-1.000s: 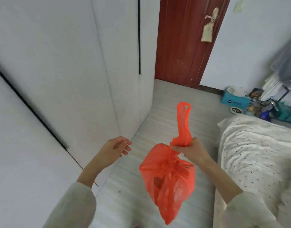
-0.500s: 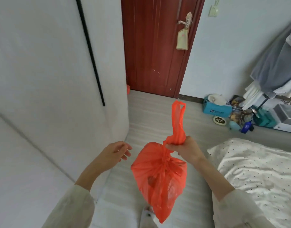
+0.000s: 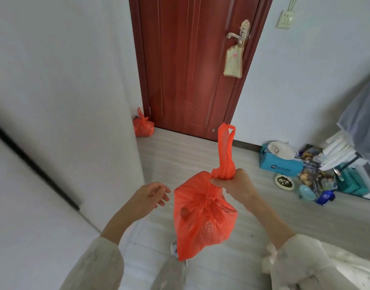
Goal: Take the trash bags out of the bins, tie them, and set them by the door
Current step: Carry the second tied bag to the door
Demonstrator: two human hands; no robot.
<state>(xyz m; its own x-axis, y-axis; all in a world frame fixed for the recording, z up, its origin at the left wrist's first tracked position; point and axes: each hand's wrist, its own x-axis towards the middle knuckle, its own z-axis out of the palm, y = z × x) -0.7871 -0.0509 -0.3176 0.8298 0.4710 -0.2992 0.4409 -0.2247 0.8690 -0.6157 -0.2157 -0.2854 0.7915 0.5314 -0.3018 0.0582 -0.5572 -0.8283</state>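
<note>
Head view, wide-angle, looking forward and down. Left side blurred by a pale white wall (image 3: 60, 80) with a dark vertical strip, its edges smeared. Lower frame cut off: only cream sleeves, a trouser leg and part of a shoe under the bag, hard to make out. Bottom right corner: a sliver of white dotted bedding (image 3: 355, 266), mostly out of frame. Contents of the bags unreadable through the plastic.

Right hand (image 3: 236, 185) clenched around the twisted neck of a tied orange thin-plastic trash bag (image 3: 203, 214), handle loops standing up above the fist, the knotted body hanging below, off the floor, in mid-frame. Left hand (image 3: 150, 195) released, fingers loosely spread and slightly curled, holding nothing, just beside the bag's left side but apart from it.

Second small orange tied plastic bag (image 3: 143, 126) resting on the grey wood-look floor (image 3: 179, 155), tucked between the wall corner and the left foot of the dark red wooden door (image 3: 190, 65). Metal handle with a beige tag hanging from it on the door's right side. Right of the door, along the wall: a blue tissue box (image 3: 280, 164), small cluttered items and hanging clothes, partly cropped.
</note>
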